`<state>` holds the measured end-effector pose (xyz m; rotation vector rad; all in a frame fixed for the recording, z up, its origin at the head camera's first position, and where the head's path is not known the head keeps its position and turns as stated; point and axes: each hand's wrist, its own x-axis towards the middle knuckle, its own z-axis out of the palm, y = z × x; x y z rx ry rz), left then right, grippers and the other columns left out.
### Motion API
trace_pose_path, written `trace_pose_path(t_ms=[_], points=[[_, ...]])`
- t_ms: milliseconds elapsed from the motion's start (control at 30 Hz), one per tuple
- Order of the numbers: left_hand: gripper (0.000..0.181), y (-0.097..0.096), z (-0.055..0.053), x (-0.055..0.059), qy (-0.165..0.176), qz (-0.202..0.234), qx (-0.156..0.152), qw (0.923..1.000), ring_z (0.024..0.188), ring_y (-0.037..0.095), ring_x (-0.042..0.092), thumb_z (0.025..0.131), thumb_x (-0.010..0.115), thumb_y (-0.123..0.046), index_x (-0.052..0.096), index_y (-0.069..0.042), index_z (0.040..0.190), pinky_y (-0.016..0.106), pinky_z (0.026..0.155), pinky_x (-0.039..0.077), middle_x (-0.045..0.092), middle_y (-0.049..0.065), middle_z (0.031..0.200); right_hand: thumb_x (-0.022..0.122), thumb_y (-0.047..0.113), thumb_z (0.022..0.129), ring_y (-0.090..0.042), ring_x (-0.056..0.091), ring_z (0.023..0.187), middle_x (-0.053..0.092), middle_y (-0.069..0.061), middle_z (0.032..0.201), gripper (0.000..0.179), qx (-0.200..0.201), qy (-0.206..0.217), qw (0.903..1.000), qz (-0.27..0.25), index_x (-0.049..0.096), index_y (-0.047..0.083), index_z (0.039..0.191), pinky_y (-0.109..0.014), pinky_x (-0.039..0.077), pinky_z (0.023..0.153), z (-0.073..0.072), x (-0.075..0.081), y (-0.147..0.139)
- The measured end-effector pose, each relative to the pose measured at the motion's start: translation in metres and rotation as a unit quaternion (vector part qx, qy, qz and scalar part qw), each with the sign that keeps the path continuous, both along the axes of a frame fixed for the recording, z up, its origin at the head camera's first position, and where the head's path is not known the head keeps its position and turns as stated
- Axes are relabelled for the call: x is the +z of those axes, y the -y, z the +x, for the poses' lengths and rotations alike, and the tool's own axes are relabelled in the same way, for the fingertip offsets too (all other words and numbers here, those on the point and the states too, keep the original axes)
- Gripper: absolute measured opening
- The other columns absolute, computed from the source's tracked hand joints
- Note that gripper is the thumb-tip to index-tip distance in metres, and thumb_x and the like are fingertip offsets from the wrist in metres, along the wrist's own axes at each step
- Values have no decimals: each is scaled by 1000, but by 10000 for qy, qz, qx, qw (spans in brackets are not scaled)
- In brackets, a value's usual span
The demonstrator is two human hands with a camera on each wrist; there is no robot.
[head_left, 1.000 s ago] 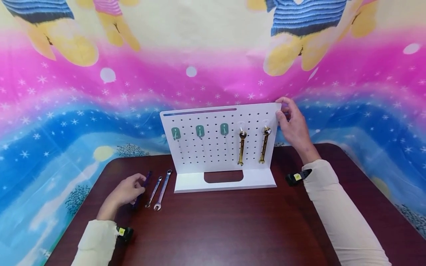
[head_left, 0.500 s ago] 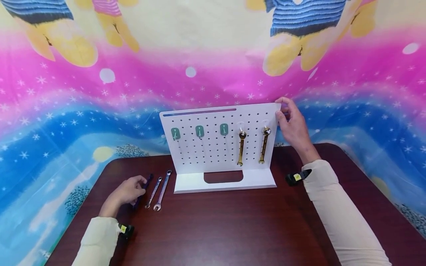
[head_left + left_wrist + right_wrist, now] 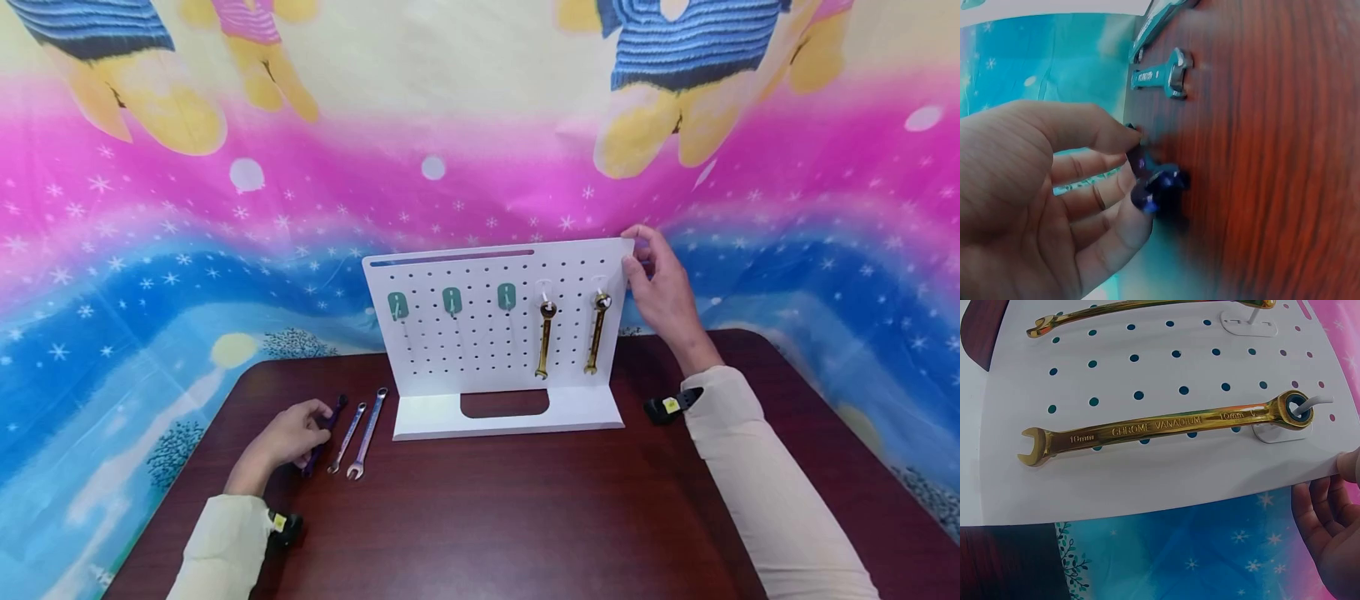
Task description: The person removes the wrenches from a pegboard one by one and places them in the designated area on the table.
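At the table's left, my left hand (image 3: 288, 435) pinches a dark purple combination wrench (image 3: 1141, 164) between thumb and fingers; the wrench's open end points toward the left wrist camera. Beside it lie a smaller silver wrench (image 3: 347, 437) and a longer silver wrench (image 3: 367, 433). My right hand (image 3: 666, 292) holds the upper right corner of a white pegboard (image 3: 427, 417), thumb in front and fingers behind. Two gold ratchet wrenches hang on its hooks: an inner wrench (image 3: 544, 343) and an outer wrench (image 3: 1166, 425) marked 10mm.
Three hooks with green backings, a left hook (image 3: 397, 306), a middle hook (image 3: 452, 301) and a right hook (image 3: 507, 297), carry nothing. The pegboard stands on a dark red-brown table (image 3: 495, 517). Close behind hangs a printed cloth backdrop (image 3: 420, 200).
The purple wrench has shifted slightly in my left hand, and that hand has moved a little to the right. My right hand keeps its hold on the pegboard corner. The head view tilts slightly.
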<state>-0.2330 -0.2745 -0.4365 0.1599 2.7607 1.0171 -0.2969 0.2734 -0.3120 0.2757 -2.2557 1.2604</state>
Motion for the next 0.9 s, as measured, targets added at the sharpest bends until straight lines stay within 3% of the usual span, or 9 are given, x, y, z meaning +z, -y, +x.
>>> trace_pose_path(t_ms=[400,533,700,900], points=[[33,-7,4,0,-133,-569,307,9978,51,23,55,96,66,-6,54,7,124,38,51,53,55,9,68,49,20,110,-28,57,91,60,-14,112,34,16,-31,10000,-12,49,21,144,-33,47,74,-1,-1,0],[35,-12,3,2,-347,-941,426,9940,55,23,55,97,68,-14,56,5,123,40,54,51,56,8,68,49,19,110,-29,56,91,60,-15,112,34,40,-96,9999,3,49,21,144,-31,47,74,-1,0,-1],[33,-32,3,12,-905,-1342,506,9855,62,21,55,96,71,-21,64,2,118,43,59,50,59,4,73,50,20,110,-30,57,93,60,-16,113,36,39,-73,10000,32,48,21,145,-31,48,75,1,-1,-1],[15,-66,4,25,-1291,-1208,201,9840,56,17,53,97,70,-21,72,-6,99,34,51,45,58,0,65,51,19,110,-28,57,92,60,-15,113,36,35,-73,10000,57,48,21,145,-33,48,76,-1,-2,0]])
